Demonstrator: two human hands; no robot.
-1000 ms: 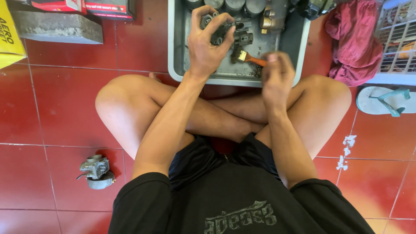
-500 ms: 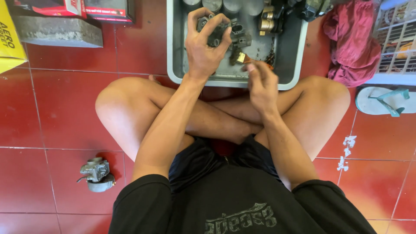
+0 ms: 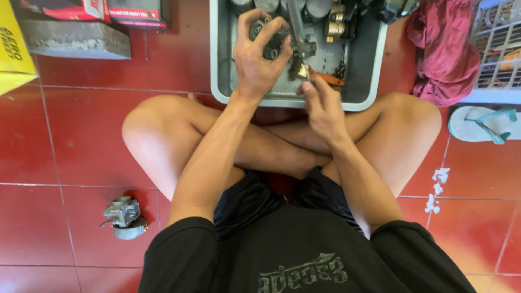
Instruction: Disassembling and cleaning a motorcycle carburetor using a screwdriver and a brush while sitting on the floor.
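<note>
Dark grey metal, a small carburettor-like part (image 3: 271, 40), was gripped by the left hand (image 3: 259, 62) above the pale grey rectangular plastic tray (image 3: 220, 65); the fingers (image 3: 271, 33) were curled closely around it, with the thumb pressed on its near side. A small brass-coloured piece (image 3: 300, 70) was pinched between the thumb and the first fingers of the right hand (image 3: 324, 106), which were nearly closed on it, just beside the dark part. An orange-handled tool (image 3: 329, 79) was seen lying in the tray, touching or almost touching the right fingertips; which one could not be told.

A yellow cardboard box (image 3: 13, 54) with dark print was placed at the far left edge. Two red flat cartons (image 3: 108, 11) were laid on top of a grey concrete block (image 3: 76, 38) at the upper left. A crumpled red cloth (image 3: 442, 51) was found to the right of the tray, next to a white wire basket (image 3: 496, 54).

Both forearms were stretched forward over the crossed bare legs. The left wrist was held straight and the right wrist was bent slightly inward. A second grey metal carburettor (image 3: 124, 217) was left on the red floor tiles (image 3: 70, 141), well apart from the hands.
</note>
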